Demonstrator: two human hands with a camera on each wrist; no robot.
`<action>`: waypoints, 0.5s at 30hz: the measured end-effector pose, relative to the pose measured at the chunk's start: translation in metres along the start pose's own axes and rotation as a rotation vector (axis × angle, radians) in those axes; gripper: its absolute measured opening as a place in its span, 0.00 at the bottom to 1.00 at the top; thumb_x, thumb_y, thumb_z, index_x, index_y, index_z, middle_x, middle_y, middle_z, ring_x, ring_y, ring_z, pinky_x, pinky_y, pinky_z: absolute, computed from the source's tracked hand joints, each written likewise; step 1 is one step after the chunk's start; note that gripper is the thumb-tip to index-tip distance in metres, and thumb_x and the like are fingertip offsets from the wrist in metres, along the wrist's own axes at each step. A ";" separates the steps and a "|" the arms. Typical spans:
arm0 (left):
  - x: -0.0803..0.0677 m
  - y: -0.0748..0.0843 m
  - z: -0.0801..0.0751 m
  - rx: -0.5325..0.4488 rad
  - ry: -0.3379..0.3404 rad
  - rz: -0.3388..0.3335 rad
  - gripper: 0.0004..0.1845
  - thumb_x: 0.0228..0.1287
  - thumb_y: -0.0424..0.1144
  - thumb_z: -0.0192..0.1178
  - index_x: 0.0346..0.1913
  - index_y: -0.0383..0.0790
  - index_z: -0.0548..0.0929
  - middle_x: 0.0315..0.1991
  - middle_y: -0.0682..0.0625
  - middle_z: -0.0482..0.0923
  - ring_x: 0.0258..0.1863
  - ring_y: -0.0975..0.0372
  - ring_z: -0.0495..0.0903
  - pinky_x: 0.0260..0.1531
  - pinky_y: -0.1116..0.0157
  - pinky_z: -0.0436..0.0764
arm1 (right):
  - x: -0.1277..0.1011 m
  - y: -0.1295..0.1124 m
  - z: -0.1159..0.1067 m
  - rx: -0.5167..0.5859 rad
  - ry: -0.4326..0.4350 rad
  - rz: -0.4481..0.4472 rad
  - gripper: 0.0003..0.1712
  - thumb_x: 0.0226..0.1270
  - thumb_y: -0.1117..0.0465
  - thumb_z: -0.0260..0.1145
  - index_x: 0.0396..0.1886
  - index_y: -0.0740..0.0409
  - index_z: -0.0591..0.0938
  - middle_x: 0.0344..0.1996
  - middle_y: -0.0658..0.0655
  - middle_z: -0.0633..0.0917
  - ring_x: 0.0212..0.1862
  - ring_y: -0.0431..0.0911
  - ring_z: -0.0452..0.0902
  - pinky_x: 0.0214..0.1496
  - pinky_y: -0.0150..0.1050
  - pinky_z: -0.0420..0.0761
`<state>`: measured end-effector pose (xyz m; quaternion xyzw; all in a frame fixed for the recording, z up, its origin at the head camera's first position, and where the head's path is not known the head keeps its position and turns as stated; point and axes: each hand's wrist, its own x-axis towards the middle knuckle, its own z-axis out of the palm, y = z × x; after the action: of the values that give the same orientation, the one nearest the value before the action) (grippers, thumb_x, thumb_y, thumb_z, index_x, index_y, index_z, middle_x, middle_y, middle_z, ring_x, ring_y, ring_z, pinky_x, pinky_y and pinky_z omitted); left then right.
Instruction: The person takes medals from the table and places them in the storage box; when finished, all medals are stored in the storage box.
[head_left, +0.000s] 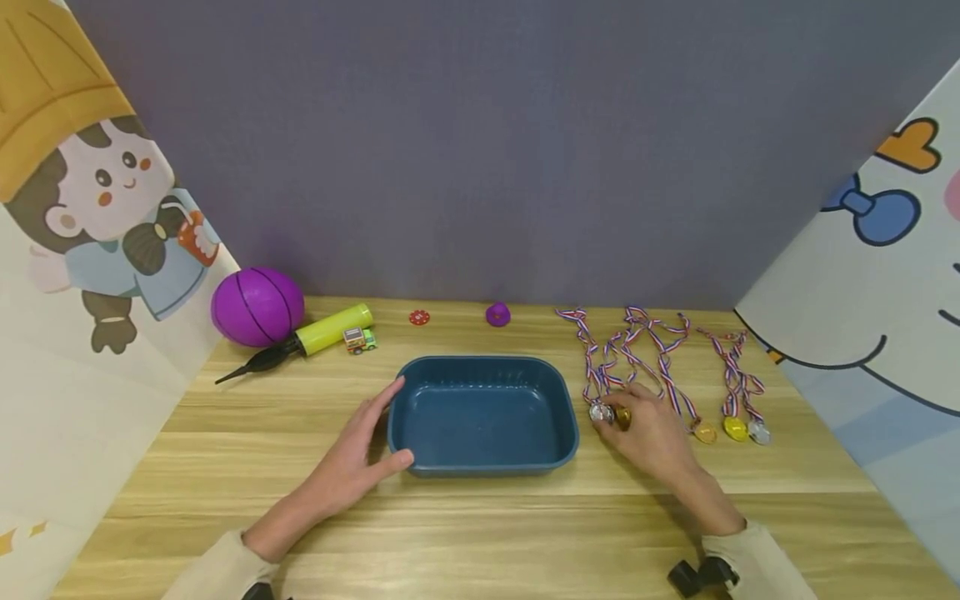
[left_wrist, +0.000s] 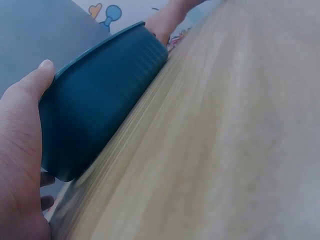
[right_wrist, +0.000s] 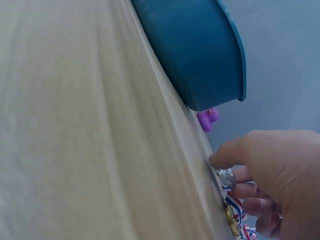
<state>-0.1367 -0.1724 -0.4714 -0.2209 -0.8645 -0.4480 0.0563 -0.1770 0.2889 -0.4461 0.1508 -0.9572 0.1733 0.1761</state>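
Observation:
A dark blue-green plastic basin (head_left: pixel 483 469) stands on the wooden table. My left hand (head_left: pixel 351 454) rests against its left end, fingers extended along the side and thumb at the near left corner. To the basin's right, my right hand (head_left: pixel 651 429) pinches a silver medal (head_left: pixel 601 412) between thumb and forefinger. A gold medal (head_left: pixel 622 416) lies beside it, partly hidden by the fingers. In the right wrist view the silver medal (right_wrist: pixel 226 177) shows at the fingertips, with striped ribbon (right_wrist: pixel 234 202) below. Both medals' red, white and blue ribbons stretch toward the back.
More ribboned medals lie right: a bronze-gold one (head_left: pixel 705 432), a yellow-gold one (head_left: pixel 736 428) and a silver one (head_left: pixel 760 432). At the back are a purple ball (head_left: pixel 257 307), a yellow-green hand pump (head_left: pixel 333 328), a toy truck (head_left: pixel 360 340), a red chip (head_left: pixel 419 317) and a purple duck (head_left: pixel 498 314).

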 end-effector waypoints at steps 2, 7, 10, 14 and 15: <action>0.000 0.000 0.000 0.003 0.004 0.003 0.53 0.73 0.53 0.72 0.92 0.62 0.51 0.85 0.37 0.63 0.79 0.35 0.67 0.70 0.21 0.66 | 0.001 -0.001 -0.002 0.003 0.008 0.000 0.21 0.59 0.58 0.86 0.50 0.62 0.94 0.51 0.65 0.92 0.42 0.59 0.90 0.38 0.57 0.88; 0.000 0.000 0.000 -0.004 0.006 0.002 0.53 0.73 0.53 0.72 0.92 0.61 0.52 0.85 0.36 0.62 0.80 0.34 0.66 0.70 0.20 0.65 | 0.005 -0.004 -0.009 0.018 0.030 0.017 0.21 0.62 0.58 0.84 0.53 0.61 0.93 0.39 0.59 0.91 0.29 0.45 0.80 0.27 0.44 0.79; 0.000 0.000 0.001 -0.007 0.005 -0.003 0.53 0.73 0.53 0.72 0.92 0.62 0.51 0.86 0.36 0.60 0.81 0.32 0.63 0.70 0.19 0.63 | 0.009 -0.004 -0.014 0.013 0.078 0.011 0.21 0.61 0.59 0.84 0.53 0.60 0.93 0.29 0.53 0.86 0.26 0.40 0.74 0.24 0.40 0.72; 0.000 -0.001 0.001 -0.006 0.003 -0.014 0.53 0.73 0.54 0.72 0.92 0.64 0.51 0.87 0.37 0.58 0.83 0.30 0.58 0.71 0.17 0.59 | 0.015 -0.004 -0.017 0.007 0.175 -0.038 0.21 0.60 0.61 0.82 0.53 0.59 0.93 0.26 0.54 0.85 0.24 0.41 0.74 0.23 0.39 0.70; 0.000 0.000 0.001 -0.006 0.003 -0.017 0.53 0.73 0.54 0.72 0.92 0.64 0.51 0.88 0.37 0.58 0.83 0.30 0.57 0.71 0.17 0.58 | 0.016 -0.004 -0.018 0.012 0.198 -0.047 0.21 0.60 0.61 0.82 0.53 0.59 0.93 0.26 0.54 0.85 0.24 0.41 0.74 0.22 0.38 0.69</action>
<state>-0.1364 -0.1716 -0.4726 -0.2132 -0.8648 -0.4515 0.0532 -0.1852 0.2885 -0.4231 0.1565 -0.9303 0.1887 0.2727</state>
